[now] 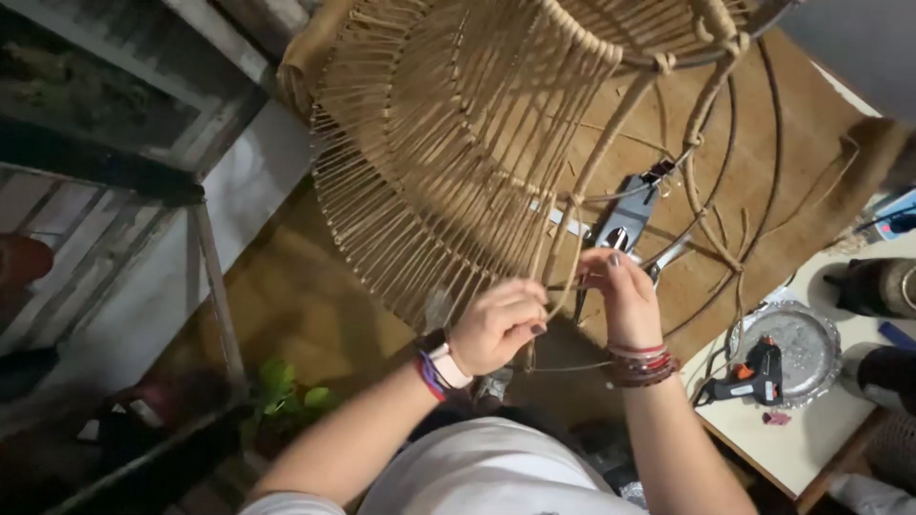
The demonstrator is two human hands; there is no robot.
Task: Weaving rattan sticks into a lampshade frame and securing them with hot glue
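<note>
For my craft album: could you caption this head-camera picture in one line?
Both hands, left hand and right hand, work tan cord onto a round wire frame; a glue gun lies on the white table.

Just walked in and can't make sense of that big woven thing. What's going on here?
A person is working on a large round wire frame partly wrapped in tan cord. Both hands are at the edge of the woven part: the left hand pinches cord strands, and the right hand grips a strand close beside it. About half the frame is bare. On the white table to the right, a glue gun rests against a foil tray.
</note>
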